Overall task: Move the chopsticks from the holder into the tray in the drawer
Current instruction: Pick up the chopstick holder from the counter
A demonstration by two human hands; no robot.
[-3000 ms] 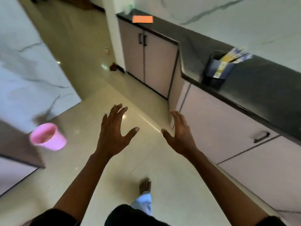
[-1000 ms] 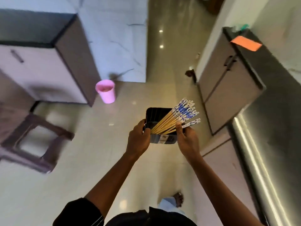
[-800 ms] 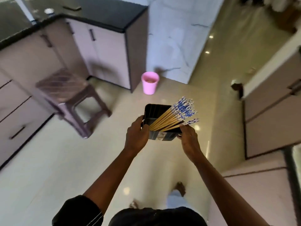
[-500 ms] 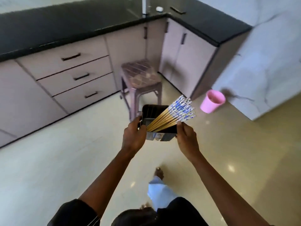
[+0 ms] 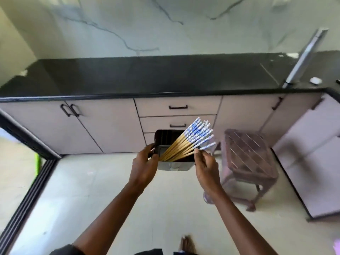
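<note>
I carry a black rectangular holder (image 5: pixel 166 138) in front of me at chest height, one hand on each side. My left hand (image 5: pixel 144 166) grips its left wall. My right hand (image 5: pixel 207 165) grips its right wall. Several wooden chopsticks (image 5: pixel 191 142) with blue-and-white patterned tops lean out of the holder toward the upper right. Straight ahead is a stack of closed drawers, the top drawer (image 5: pixel 177 107) with a black handle. No tray is visible.
A black countertop (image 5: pixel 147 76) runs across the cabinets, with a double-door cupboard (image 5: pixel 70 124) left of the drawers. A brown stool (image 5: pixel 248 161) stands on the floor to my right. A sliding door track (image 5: pixel 27 196) runs along the left. My foot (image 5: pixel 185 244) shows below.
Three seconds ago both hands were empty; now they hold the chopstick holder. The view has swung round from the other counter to face the drawer cabinets, which are closer.
</note>
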